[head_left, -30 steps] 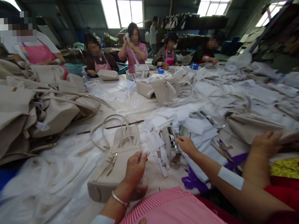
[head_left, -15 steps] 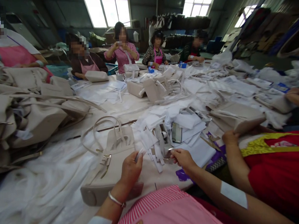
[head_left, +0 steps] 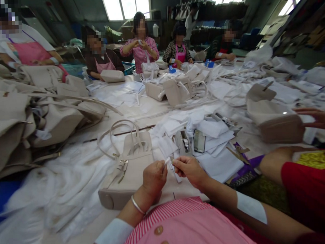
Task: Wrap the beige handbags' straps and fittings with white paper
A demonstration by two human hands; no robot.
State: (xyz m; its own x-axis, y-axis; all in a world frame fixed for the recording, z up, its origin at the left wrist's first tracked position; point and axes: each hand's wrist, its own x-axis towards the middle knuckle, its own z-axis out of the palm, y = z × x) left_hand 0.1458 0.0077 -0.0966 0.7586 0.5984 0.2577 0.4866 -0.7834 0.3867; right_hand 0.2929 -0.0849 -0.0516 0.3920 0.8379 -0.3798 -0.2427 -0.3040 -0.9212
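My left hand (head_left: 153, 178) and my right hand (head_left: 188, 168) meet just in front of my chest, both pinching a small white strip (head_left: 169, 161) between their fingertips. Under my left hand lies a beige handbag (head_left: 129, 166) flat on the table, its handles pointing away from me. Just beyond my hands stands a tape dispenser (head_left: 183, 142) among cut white strips.
White paper sheets (head_left: 218, 134) and white wrapping (head_left: 60, 189) cover the table. Beige bags are piled at the left (head_left: 31, 116). A person in red at my right holds another beige bag (head_left: 274, 121). Several workers sit along the far side.
My right hand has come back from the tape dispenser to meet my left hand at the strip. The person at my right has lifted a beige bag further right.
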